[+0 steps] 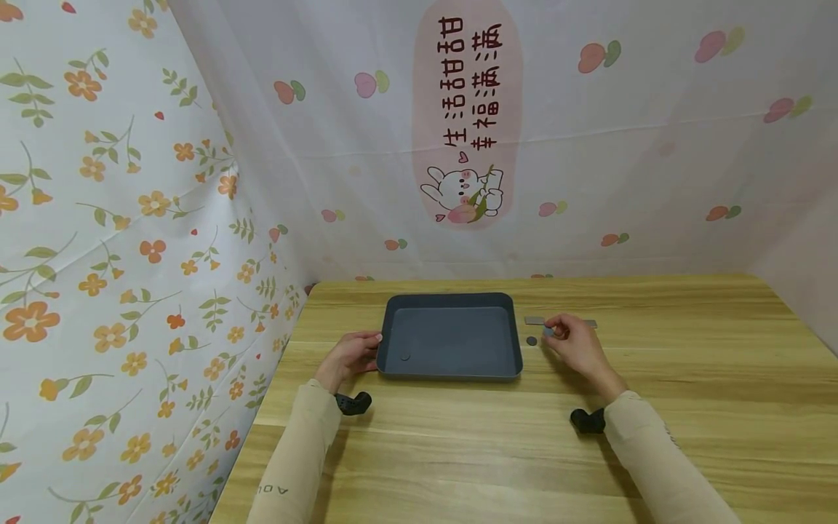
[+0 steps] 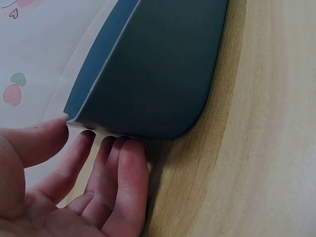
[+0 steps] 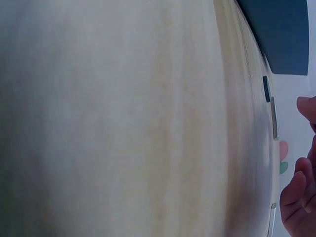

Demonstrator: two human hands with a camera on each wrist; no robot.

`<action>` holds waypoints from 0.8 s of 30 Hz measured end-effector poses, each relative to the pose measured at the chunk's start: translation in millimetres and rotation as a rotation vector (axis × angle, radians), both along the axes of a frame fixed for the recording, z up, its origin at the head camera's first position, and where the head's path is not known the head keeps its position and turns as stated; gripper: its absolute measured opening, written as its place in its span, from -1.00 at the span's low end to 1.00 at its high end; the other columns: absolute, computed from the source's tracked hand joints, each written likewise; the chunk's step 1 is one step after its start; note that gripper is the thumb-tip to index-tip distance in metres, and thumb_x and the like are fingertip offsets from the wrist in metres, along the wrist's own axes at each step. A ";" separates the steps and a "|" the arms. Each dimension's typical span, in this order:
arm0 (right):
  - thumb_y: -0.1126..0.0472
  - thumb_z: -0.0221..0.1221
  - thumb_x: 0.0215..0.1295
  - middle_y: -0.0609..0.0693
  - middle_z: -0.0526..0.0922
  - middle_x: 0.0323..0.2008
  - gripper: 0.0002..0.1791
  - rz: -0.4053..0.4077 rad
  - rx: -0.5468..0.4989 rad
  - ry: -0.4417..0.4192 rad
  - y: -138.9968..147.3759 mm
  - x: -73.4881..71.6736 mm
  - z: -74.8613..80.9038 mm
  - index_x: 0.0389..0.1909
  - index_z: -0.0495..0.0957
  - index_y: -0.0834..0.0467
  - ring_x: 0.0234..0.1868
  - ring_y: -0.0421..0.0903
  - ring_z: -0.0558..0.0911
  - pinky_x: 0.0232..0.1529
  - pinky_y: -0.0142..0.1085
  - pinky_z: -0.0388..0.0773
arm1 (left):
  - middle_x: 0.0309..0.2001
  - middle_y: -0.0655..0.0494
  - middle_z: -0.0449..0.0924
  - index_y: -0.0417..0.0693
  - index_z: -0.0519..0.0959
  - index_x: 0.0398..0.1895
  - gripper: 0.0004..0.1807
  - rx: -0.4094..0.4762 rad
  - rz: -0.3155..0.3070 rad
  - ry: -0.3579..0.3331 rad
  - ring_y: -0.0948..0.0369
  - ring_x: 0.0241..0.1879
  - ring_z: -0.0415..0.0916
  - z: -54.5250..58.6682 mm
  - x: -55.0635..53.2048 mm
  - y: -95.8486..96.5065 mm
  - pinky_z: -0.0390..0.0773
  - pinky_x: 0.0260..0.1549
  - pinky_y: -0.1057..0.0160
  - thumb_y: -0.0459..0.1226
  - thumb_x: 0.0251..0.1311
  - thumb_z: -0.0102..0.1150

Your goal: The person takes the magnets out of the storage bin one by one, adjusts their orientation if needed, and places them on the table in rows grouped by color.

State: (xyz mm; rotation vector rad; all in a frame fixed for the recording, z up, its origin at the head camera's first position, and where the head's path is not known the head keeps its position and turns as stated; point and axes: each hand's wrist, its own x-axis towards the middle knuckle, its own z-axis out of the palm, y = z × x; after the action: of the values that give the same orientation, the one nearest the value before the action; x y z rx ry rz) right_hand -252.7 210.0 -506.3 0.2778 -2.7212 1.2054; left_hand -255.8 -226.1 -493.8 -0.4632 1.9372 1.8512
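Note:
A dark grey rectangular tray (image 1: 452,300) lies on the wooden table, with a small round disc (image 1: 405,357) inside near its front left corner. My left hand (image 1: 350,356) holds the tray's left side. In the left wrist view its thumb (image 2: 47,140) is at the rim and its fingertips meet the outer wall. Right of the tray, my right hand (image 1: 576,351) pinches a small grey disc (image 1: 548,332) between thumb and finger, above the table. Another dark disc (image 1: 532,340) lies just left of that hand. In the right wrist view the pinched disc is out of sight.
Behind the right hand lie two flat grey rectangular pieces, one to the left (image 1: 534,320) and one to the right (image 1: 591,324), partly covered by the hand. A printed curtain (image 1: 366,182) hangs along the table's back edge, and a flowered one (image 1: 131,255) along its left.

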 end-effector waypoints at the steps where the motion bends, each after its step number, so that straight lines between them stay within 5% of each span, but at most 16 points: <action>1: 0.33 0.28 0.18 0.07 0.47 -0.41 -0.78 0.001 0.004 -0.004 0.3 0.0 -0.5 -0.16 0.57 0.30 -0.41 -0.07 0.42 -0.40 -0.33 0.35 | -0.19 0.06 0.59 -0.23 0.37 0.31 -0.56 -0.003 0.003 -0.002 0.21 -0.27 0.51 0.0 -0.1 0.0 0.58 -0.31 0.24 -0.24 0.43 -0.02; 24: 0.27 0.24 0.22 0.12 0.52 -0.33 -0.73 0.012 0.083 -0.153 4.7 -1.5 -4.0 -0.09 0.56 0.30 -0.36 -0.04 0.44 -0.36 -0.26 0.33 | -0.26 0.11 0.58 -0.23 0.39 0.29 -0.57 0.001 0.015 0.000 0.22 -0.30 0.50 0.3 0.4 0.9 0.57 -0.35 0.25 -0.26 0.43 -0.02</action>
State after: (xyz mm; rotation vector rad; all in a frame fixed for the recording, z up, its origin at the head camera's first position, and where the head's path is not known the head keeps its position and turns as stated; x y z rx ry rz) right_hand -254.2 214.7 -510.3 0.2198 -2.9097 1.1636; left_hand -255.4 -225.3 -493.4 -0.4779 1.9379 1.8615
